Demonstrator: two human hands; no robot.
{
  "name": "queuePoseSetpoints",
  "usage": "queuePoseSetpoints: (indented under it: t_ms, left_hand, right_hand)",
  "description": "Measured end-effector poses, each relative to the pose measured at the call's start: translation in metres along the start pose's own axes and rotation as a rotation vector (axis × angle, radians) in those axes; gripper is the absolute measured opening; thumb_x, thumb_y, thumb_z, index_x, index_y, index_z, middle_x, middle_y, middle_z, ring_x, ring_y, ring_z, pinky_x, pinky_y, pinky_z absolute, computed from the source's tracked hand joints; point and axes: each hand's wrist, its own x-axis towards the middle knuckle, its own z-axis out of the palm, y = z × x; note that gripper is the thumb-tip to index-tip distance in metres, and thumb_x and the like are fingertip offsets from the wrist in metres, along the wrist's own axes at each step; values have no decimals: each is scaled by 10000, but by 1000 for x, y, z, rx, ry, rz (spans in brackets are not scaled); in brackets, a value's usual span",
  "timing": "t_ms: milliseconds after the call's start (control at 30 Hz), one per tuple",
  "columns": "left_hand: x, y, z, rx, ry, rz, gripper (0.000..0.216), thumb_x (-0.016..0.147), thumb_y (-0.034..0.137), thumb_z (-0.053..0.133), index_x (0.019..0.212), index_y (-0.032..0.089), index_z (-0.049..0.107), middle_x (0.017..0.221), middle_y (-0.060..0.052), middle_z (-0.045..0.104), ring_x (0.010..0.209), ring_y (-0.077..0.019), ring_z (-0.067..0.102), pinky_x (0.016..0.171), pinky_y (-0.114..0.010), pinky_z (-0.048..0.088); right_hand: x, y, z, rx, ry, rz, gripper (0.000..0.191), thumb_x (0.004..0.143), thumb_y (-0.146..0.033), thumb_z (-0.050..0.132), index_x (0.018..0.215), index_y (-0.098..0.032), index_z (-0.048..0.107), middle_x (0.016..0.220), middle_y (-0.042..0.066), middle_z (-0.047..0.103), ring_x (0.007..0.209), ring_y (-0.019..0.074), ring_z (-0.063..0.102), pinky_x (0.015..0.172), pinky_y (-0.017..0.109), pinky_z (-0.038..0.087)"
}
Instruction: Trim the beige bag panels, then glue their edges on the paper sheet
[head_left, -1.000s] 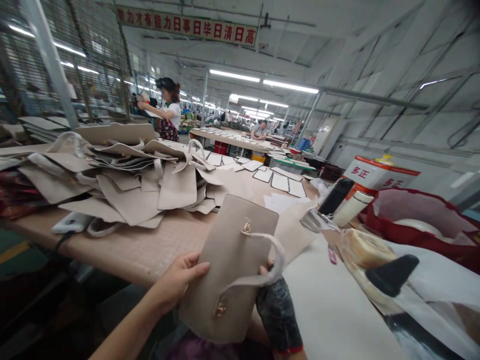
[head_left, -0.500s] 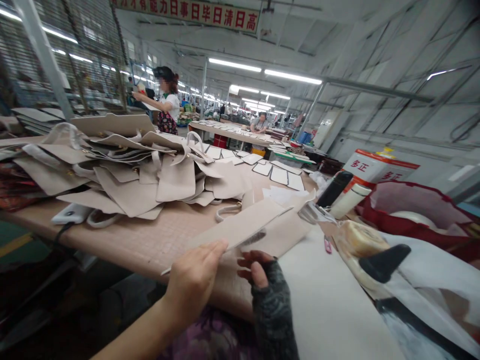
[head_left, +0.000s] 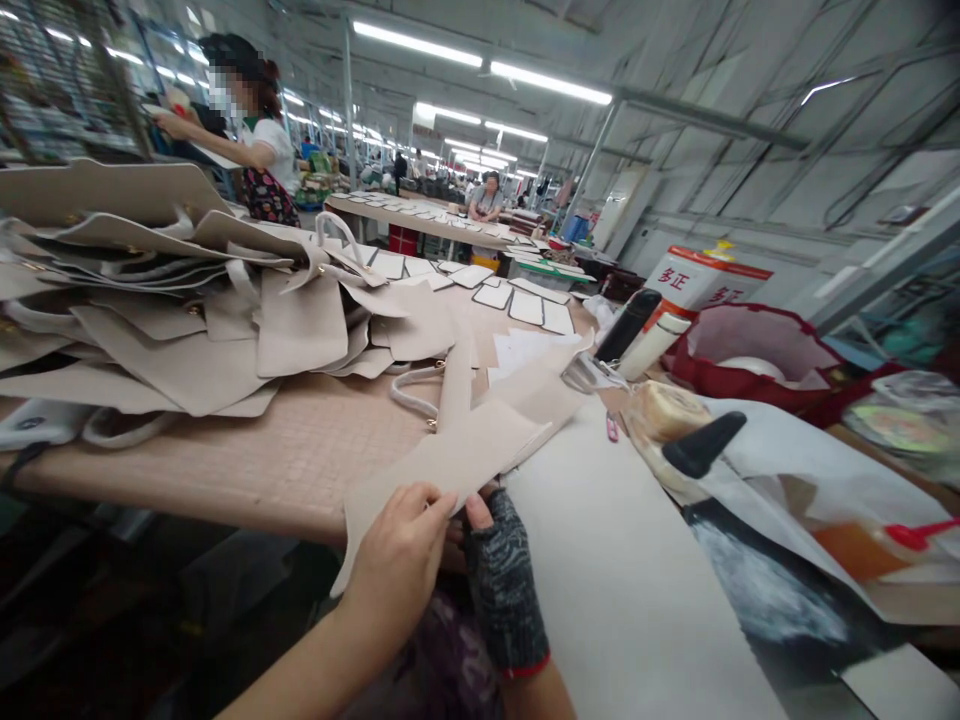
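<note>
At the near edge of the bench (head_left: 300, 470): a beige panel (head_left: 450, 450), tilted, plain face up, overlapping in view another beige piece (head_left: 555, 390) beyond it.
Left hand (head_left: 397, 550): bare, fingers bent and closed on the panel's near edge.
Right hand (head_left: 491, 560): in a dark grey fingerless glove (head_left: 506, 600) with a red cuff, thumb at the same edge; the other fingers are mostly hidden, so I cannot tell how far they close.
Box lettering: red 多正 on the left face of the white-and-orange box (head_left: 694, 290); similar characters on the right face, partly hidden.
Beige pile (head_left: 172, 350): overlapping panels, pale handles and gold-coloured fittings, left on the bench.
Right side: black bottle (head_left: 628, 325) beside a cream flask (head_left: 654, 345), near a dark-red bag (head_left: 757, 335).
Pink tool (head_left: 613, 428): small, near the pale sheet (head_left: 622, 550).
</note>
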Motion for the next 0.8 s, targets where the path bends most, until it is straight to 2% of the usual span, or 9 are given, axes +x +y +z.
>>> queuePoseSetpoints:
  t_ms: [200, 433, 567, 800]
  left_hand:
    - [3, -2, 6, -217, -122, -129, 186, 818, 142, 485, 936, 167, 626, 844, -51, 561, 846, -195, 536, 757, -313, 454]
    - [11, -12, 12, -374, -117, -232, 114, 807, 213, 521, 861, 167, 609, 811, -30, 555, 770, -161, 536, 708, -266, 439]
    - [13, -14, 10, -376, -103, -240, 120, 808, 223, 510, 841, 157, 605, 779, -26, 545, 738, -155, 530, 682, -259, 427]
    - [14, -17, 11, -293, -65, -234, 103, 794, 232, 510, 785, 159, 582, 733, -16, 522, 693, -153, 509, 626, -252, 407]
  right_hand:
    - [-3, 7, -7, -40, -2, 10, 222, 796, -369, 530, 931, -215, 615, 972, 31, 637, 928, 199, 571, 846, 304, 444]
    - [-1, 10, -9, -51, -26, 14, 189, 796, -356, 533, 869, -206, 622, 883, 25, 646, 847, 192, 579, 791, 302, 465]
    - [3, 13, -9, -51, -48, 27, 189, 790, -361, 533, 776, -194, 619, 785, 24, 646, 751, 185, 583, 711, 294, 483]
    - [8, 17, -6, -77, -71, 28, 201, 773, -370, 541, 771, -188, 626, 777, 29, 644, 733, 190, 590, 675, 295, 492]
